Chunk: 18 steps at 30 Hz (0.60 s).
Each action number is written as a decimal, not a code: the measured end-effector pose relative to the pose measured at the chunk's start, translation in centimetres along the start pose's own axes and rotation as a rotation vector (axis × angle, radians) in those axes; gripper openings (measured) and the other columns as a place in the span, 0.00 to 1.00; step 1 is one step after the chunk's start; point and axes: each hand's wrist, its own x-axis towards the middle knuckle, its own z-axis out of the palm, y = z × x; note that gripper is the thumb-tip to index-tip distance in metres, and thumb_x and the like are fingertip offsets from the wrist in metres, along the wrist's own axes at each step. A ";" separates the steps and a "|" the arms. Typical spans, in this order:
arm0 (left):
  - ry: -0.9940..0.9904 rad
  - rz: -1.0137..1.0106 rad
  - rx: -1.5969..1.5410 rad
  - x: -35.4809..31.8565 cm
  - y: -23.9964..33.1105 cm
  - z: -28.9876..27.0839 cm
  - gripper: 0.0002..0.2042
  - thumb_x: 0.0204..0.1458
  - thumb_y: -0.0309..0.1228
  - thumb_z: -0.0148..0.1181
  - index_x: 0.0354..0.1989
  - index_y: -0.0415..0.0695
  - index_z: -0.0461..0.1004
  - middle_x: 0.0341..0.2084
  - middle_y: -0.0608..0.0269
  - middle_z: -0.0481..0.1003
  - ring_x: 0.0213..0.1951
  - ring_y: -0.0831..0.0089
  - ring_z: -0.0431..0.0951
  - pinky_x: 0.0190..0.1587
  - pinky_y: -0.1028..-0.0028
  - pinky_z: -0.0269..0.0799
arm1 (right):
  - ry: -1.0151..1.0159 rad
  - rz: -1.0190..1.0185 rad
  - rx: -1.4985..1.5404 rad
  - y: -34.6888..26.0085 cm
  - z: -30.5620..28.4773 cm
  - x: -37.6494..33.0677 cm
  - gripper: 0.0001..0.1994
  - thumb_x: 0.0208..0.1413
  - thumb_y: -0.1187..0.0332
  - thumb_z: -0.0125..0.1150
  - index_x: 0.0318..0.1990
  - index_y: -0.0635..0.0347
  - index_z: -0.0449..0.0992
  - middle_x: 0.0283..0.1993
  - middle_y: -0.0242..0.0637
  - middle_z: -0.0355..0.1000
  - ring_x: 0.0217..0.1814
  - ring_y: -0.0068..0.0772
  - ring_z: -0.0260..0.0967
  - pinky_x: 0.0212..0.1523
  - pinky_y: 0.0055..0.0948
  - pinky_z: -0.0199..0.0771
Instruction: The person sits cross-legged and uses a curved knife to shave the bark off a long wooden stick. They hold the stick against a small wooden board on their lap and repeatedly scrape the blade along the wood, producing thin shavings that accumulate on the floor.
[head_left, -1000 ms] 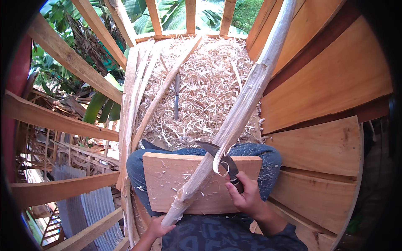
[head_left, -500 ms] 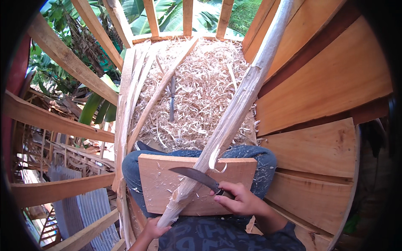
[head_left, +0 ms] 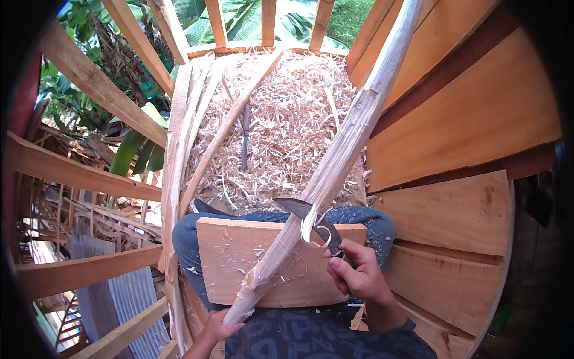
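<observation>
A long peeled wooden pole (head_left: pixel 344 149) slants from my lap up to the far right, lying across a flat wooden board (head_left: pixel 227 263) on my thighs. Its near end is wrapped by my left hand (head_left: pixel 222 326). My right hand (head_left: pixel 362 272) is closed around the handle of a knife with a dark curved blade (head_left: pixel 294 206). The blade crosses the pole just beyond the board's far edge. A pale curled shaving (head_left: pixel 310 227) hangs at the blade, still joined to the pole as far as I can see.
Wood shavings (head_left: pixel 287 119) cover the floor ahead, with a second slim knife (head_left: pixel 245 137) lying on them. Long wooden strips (head_left: pixel 185 125) lean along the left side. Slatted rails (head_left: pixel 89 173) stand at left, and a plank wall (head_left: pixel 460 107) closes the right.
My right hand has moved the knife away from me along the pole, from above the board to the hanging curl. The left hand and the pole stay nearly in place.
</observation>
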 end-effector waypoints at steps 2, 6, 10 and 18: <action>-0.015 -0.018 -0.027 0.2 0.2 -0.1 0.19 0.35 0.36 0.69 0.35 0.37 0.76 0.24 0.52 0.77 0.25 0.61 0.79 0.31 0.70 0.72 | 0.049 -0.092 -0.099 1.8 1.2 0.0 0.07 0.57 0.71 0.52 0.39 0.66 0.70 0.20 0.25 0.64 0.20 0.15 0.58 0.24 0.17 0.57; -0.039 -0.094 -0.018 0.2 0.6 -0.3 0.19 0.36 0.35 0.69 0.35 0.37 0.76 0.22 0.52 0.77 0.24 0.61 0.79 0.30 0.71 0.72 | -0.171 -0.066 -0.324 2.2 0.9 0.4 0.07 0.58 0.72 0.50 0.39 0.65 0.70 0.17 0.25 0.63 0.19 0.14 0.57 0.21 0.15 0.55; -0.013 -0.030 -0.042 0.2 0.9 -0.1 0.19 0.36 0.36 0.69 0.36 0.38 0.76 0.23 0.52 0.77 0.25 0.61 0.79 0.30 0.71 0.72 | 0.002 -0.045 0.074 0.9 0.7 0.1 0.06 0.58 0.73 0.48 0.41 0.63 0.68 0.18 0.25 0.61 0.14 0.10 0.55 0.13 0.14 0.50; 0.007 -0.052 0.008 -0.2 -0.1 0.1 0.20 0.34 0.37 0.70 0.35 0.40 0.76 0.25 0.53 0.77 0.26 0.60 0.78 0.33 0.70 0.71 | 0.023 -0.079 -0.026 -0.2 -0.3 0.1 0.06 0.58 0.73 0.48 0.40 0.66 0.67 0.17 0.26 0.61 0.13 0.11 0.53 0.12 0.15 0.50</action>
